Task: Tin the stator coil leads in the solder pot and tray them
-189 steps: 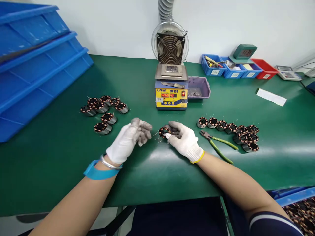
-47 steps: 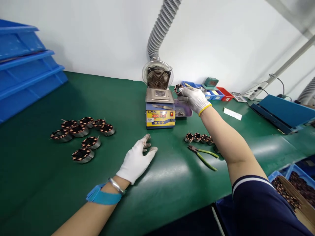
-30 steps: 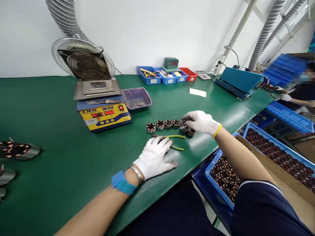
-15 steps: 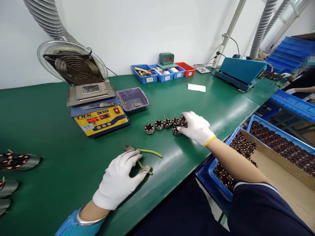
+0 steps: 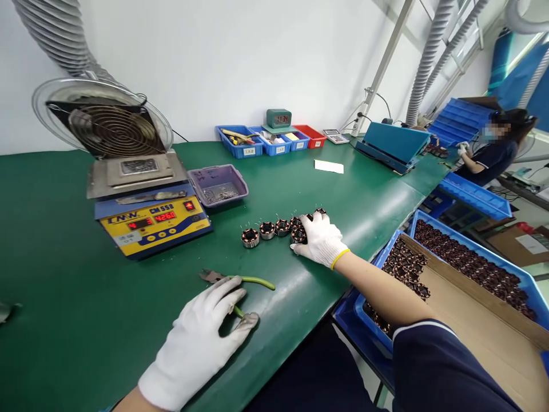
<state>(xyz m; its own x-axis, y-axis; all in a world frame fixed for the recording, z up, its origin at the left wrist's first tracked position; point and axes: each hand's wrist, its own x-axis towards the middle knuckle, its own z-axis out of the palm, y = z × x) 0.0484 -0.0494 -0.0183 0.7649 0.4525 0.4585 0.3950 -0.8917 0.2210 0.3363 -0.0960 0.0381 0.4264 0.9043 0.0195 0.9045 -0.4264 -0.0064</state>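
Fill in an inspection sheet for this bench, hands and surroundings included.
Surface: green tabletop, shiny toward the front edge.
Work pieces: copper-wound rings grouped close together; pliers lying nearer the camera.
Clutter: small scraps in a purple tray; white strip lying loose.
Hands: gloved left hand over the pliers, thumb and fingers apart; gloved right hand on the rings, grip unclear.
Cables: black cord beside the lit machine.
Surroundings: co-worker at far right; blue crate holding dark wound parts.
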